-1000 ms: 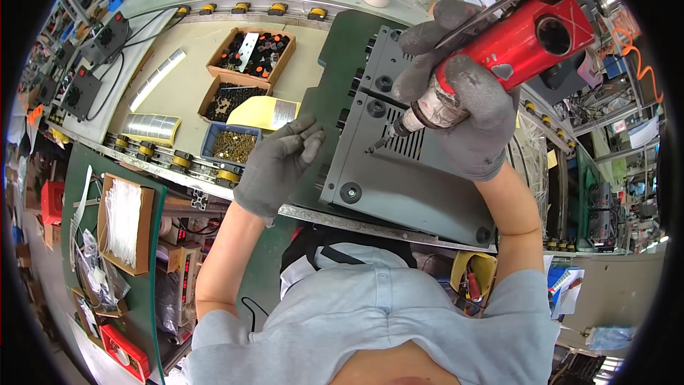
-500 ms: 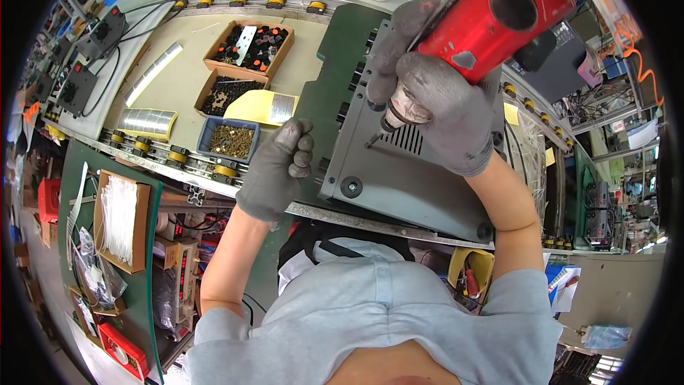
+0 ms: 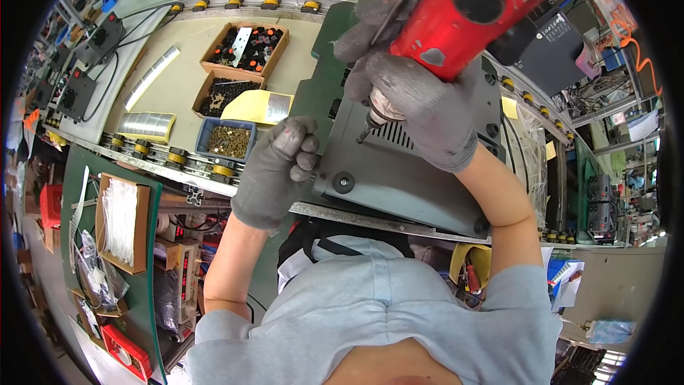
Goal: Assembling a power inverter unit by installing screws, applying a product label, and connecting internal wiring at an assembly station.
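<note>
In a grey glove, my right hand [image 3: 427,103] is wrapped round a red power screwdriver [image 3: 467,18]. Its bit points down at the grey metal case [image 3: 406,178], beside the vent slots, with the tip at or just above the surface. The case lies on the bench with a round black foot near its front left corner. My left hand [image 3: 271,171], also gloved, is closed with fingers curled, next to that corner. Whatever it may hold is hidden. Left of it stands a blue bin [image 3: 249,144] of small brass-coloured screws.
Farther back are a cardboard box of black parts [image 3: 274,68] and a smaller box of dark screws [image 3: 214,103]. A yellow sheet [image 3: 242,107] lies beside them. Roller rails [image 3: 178,159] edge the bench. A carton of white strips [image 3: 120,221] stands at the lower left.
My right hand and the screwdriver body have shifted left, while the bit stays at nearly the same place on the case. My left hand remains closed near the corner. The whole view has shifted slightly.
</note>
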`<state>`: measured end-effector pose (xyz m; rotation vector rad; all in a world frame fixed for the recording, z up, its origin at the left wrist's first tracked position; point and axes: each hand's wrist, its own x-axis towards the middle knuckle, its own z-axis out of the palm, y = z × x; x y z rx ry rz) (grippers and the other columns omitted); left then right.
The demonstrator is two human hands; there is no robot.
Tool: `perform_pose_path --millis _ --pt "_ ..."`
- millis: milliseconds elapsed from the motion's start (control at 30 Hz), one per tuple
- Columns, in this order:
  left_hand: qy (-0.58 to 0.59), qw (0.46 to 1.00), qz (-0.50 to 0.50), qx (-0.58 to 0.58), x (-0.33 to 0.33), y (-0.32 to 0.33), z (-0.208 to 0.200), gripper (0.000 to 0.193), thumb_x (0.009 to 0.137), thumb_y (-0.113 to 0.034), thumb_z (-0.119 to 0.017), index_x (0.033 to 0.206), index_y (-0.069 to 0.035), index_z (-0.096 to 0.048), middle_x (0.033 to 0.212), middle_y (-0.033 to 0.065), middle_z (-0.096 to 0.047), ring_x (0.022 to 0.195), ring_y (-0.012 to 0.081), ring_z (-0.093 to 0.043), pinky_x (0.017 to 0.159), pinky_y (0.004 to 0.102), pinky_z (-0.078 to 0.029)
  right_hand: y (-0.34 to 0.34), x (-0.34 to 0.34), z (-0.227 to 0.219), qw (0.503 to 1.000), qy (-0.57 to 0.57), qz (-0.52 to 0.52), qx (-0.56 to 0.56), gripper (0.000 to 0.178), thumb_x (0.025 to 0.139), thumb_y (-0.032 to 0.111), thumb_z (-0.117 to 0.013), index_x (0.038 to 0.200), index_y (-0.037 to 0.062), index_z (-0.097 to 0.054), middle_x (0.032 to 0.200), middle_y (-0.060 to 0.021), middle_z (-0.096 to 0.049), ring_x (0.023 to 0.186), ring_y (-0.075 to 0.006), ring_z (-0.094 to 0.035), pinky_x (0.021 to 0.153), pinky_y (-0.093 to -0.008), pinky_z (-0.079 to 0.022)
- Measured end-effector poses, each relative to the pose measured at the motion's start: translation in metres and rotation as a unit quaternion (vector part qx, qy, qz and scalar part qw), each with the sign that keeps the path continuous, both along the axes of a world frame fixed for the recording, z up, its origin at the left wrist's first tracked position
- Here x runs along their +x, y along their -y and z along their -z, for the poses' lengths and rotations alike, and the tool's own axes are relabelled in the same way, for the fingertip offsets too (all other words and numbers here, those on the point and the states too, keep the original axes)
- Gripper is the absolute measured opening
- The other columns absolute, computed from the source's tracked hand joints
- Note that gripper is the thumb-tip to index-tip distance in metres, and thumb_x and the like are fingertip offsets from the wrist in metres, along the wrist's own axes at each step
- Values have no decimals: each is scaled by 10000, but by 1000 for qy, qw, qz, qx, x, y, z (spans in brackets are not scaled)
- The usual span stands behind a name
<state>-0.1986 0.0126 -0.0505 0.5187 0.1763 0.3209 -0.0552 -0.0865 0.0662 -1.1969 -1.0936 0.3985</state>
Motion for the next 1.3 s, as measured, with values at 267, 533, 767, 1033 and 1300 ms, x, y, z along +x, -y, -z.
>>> perform_pose_path --millis 267,533,767,1033,1300 --pt "-37 997 -25 59 2 27 -32 260 889 -228 -594 1020 -10 -543 808 9 -506 597 34 -437 502 140 -353 27 18 -15 998 -43 -42 26 405 786 142 -535 1158 -8 -478 929 -164 -618 589 -160 -571 524 -265 -465" --pt "10 982 160 99 40 67 -42 336 929 -411 -490 918 -79 -542 701 -51 -486 497 5 -352 450 141 -291 101 50 -46 949 -34 -205 238 514 803 316 -546 1234 59 -436 1122 -117 -534 653 -128 -447 616 -291 -378" --pt "6 966 213 145 64 90 -48 349 921 -440 -490 911 -94 -540 684 -64 -476 492 3 -337 442 152 -280 142 55 -44 937 -37 -202 284 519 822 328 -547 1252 66 -422 1147 -109 -534 677 -130 -454 647 -298 -392" --pt "3 957 223 185 82 102 -47 345 901 -424 -534 895 -79 -538 656 -53 -477 479 13 -343 399 169 -256 159 66 -38 933 -55 -203 294 506 824 304 -546 1245 56 -417 1122 -123 -551 651 -139 -478 630 -306 -423" --pt "-55 955 201 212 96 118 -37 368 897 -431 -535 925 -64 -546 639 -41 -463 474 27 -353 409 165 -265 169 80 -29 943 -74 -181 268 482 790 246 -544 1207 38 -420 1057 -160 -575 551 -148 -491 545 -311 -445"
